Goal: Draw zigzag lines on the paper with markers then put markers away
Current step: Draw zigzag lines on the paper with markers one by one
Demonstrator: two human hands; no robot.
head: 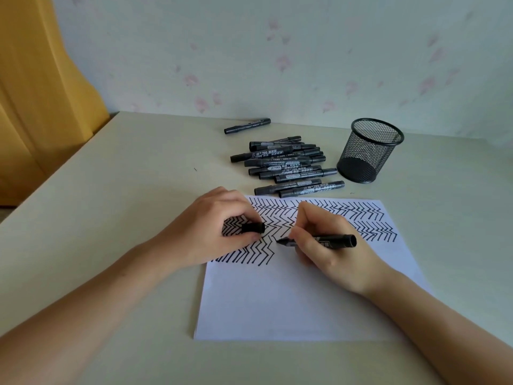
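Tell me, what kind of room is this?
Probably a home desk in a bedroom or study: a pale table against flowered wallpaper, a yellow curtain at the side, and a mesh pen cup.

We seem to be in a home, at a plain pale desk [116,207] pushed against a wall. Across the top of the frame we see light wallpaper [305,56] with faint pink flower prints, and a yellow curtain [36,87] hangs at the upper left.
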